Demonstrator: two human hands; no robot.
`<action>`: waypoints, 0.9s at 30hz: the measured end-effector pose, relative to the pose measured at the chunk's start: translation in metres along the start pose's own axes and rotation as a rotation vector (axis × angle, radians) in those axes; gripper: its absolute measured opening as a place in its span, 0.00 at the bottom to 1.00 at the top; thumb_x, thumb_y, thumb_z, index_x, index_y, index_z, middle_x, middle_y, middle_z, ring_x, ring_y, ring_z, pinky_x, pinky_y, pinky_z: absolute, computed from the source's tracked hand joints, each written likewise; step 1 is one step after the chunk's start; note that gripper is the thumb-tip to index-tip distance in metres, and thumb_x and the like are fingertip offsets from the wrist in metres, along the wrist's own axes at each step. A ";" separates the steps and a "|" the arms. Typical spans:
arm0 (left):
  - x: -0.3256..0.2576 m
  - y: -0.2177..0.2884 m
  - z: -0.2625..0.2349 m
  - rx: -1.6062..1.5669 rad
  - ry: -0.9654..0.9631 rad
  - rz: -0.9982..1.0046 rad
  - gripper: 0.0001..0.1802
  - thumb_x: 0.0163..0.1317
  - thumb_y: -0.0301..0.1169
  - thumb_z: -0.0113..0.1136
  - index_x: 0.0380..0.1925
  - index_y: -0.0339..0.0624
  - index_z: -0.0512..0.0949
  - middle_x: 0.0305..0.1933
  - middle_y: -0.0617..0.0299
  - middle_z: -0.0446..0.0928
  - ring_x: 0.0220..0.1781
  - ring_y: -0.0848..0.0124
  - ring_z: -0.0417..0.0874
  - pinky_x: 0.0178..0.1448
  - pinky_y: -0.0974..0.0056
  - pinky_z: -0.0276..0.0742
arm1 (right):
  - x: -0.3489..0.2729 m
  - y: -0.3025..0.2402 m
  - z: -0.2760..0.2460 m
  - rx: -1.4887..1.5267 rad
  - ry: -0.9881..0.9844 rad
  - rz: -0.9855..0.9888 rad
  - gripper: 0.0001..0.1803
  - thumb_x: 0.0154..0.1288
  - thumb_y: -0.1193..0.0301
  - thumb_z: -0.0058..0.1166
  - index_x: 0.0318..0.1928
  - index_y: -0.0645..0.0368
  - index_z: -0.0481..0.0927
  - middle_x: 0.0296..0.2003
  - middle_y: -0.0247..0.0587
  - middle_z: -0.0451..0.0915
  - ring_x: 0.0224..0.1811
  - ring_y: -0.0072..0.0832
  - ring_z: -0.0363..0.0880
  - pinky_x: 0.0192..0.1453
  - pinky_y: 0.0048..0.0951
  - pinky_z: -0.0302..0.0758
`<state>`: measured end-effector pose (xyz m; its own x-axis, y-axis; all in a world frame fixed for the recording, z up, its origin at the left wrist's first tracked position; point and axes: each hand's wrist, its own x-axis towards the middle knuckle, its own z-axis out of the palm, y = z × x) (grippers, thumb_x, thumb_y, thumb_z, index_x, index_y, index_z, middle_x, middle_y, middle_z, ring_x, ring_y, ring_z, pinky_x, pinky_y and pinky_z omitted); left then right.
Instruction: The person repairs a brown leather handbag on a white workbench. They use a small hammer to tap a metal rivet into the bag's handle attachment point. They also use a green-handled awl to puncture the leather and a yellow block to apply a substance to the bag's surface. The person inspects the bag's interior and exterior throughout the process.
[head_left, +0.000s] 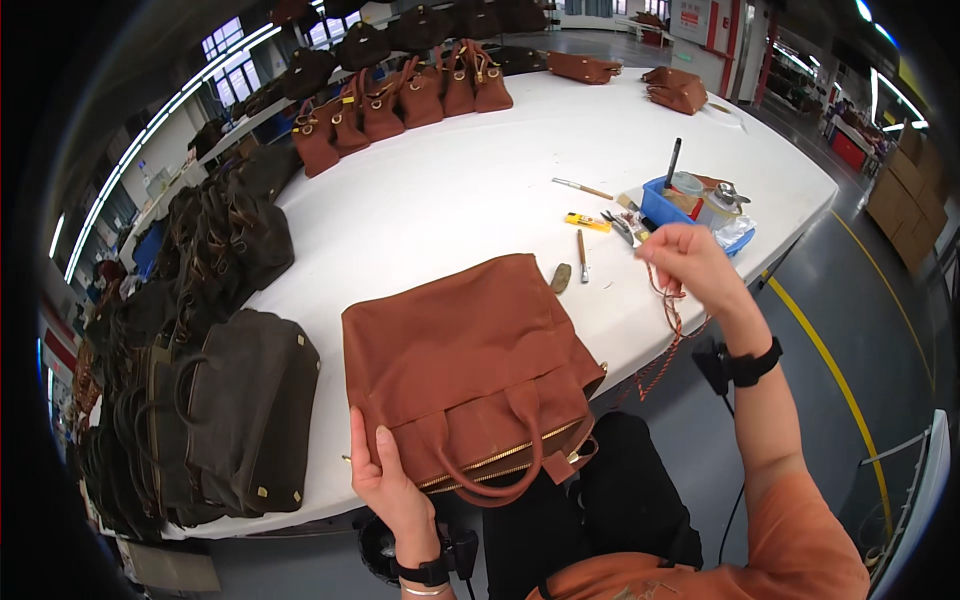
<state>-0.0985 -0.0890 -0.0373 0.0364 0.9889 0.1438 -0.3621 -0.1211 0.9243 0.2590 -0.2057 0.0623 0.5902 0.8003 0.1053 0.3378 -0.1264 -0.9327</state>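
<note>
A brown leather handbag [460, 350] lies flat on the white table [450, 190], its zip and handles toward me. My left hand [385, 470] rests on the bag's near left corner, fingers spread over the leather. My right hand [690, 265] is raised to the right of the bag, fingers pinched on an orange-brown cord [668, 340] that hangs down past the table edge.
A blue tray [690, 205] of tools and pots stands behind my right hand. A yellow cutter [587, 222], pencils and small tools lie near it. Dark bags [240, 420] pile up at the left; brown bags [400, 100] line the far edge.
</note>
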 end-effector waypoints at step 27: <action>-0.001 -0.007 -0.016 -0.016 0.012 -0.012 0.22 0.75 0.31 0.48 0.65 0.33 0.67 0.38 0.74 0.67 0.39 0.86 0.63 0.45 0.77 0.60 | 0.045 0.038 -0.008 -0.307 0.364 -0.262 0.18 0.69 0.74 0.48 0.56 0.67 0.76 0.23 0.28 0.71 0.21 0.12 0.64 0.26 0.19 0.63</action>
<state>-0.1109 -0.0882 -0.0494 0.0295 0.9912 0.1289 -0.3766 -0.1084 0.9200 0.3042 -0.1789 0.0342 0.6546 0.5806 0.4842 0.6743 -0.1589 -0.7212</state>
